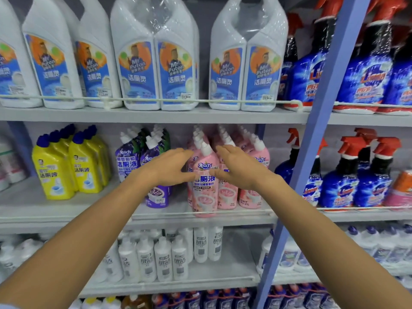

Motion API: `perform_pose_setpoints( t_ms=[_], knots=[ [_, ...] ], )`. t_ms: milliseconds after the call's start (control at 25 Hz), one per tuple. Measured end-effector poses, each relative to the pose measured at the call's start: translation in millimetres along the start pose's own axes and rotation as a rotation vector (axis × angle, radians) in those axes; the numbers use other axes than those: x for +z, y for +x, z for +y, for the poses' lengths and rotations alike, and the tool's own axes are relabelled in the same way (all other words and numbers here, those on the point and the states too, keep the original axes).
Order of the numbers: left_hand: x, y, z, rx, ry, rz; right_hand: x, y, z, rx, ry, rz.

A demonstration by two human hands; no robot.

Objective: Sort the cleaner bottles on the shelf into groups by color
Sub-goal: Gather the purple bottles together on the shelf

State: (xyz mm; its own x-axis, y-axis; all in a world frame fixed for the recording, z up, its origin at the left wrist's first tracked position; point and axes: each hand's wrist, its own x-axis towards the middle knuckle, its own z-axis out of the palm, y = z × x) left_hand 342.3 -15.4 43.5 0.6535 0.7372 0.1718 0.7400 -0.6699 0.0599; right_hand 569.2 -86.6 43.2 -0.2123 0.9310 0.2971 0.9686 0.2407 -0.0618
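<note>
On the middle shelf (66,208) stand three colour groups: yellow bottles (55,170) with blue caps at the left, purple bottles (153,197) in the middle, pink bottles (249,197) to their right. One pink bottle (205,197) with a white angled cap stands at the shelf's front rail. My left hand (169,168) touches its left side and my right hand (238,168) its right side. Fingers of both hands are spread and curl around it. The hands cover part of its label and of the purple bottles behind.
Large white bottles (138,63) fill the shelf above. Blue spray bottles (341,186) with red triggers stand to the right past a blue upright post (316,130). Small white bottles (162,259) line the shelf below. A thin white rail (234,212) runs along the shelf front.
</note>
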Motion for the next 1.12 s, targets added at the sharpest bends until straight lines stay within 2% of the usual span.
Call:
perform_pose_setpoints(
  t_ms=[160,320,520,640,1120],
  knots=[
    [7,26,-4,0.097,-0.023,0.074,9,24,9,0.035,0.019,0.044],
    [28,39,-6,0.168,-0.145,0.134,22,34,14,0.041,0.064,0.134],
    [51,49,-13,0.089,-0.341,0.266,42,36,15,0.045,0.169,0.231],
    [57,52,-14,0.03,-0.511,0.278,49,40,19,0.079,0.204,0.251],
    [51,45,-35,-0.021,-0.604,0.277,70,58,9,0.086,0.377,0.301]
  ],
)
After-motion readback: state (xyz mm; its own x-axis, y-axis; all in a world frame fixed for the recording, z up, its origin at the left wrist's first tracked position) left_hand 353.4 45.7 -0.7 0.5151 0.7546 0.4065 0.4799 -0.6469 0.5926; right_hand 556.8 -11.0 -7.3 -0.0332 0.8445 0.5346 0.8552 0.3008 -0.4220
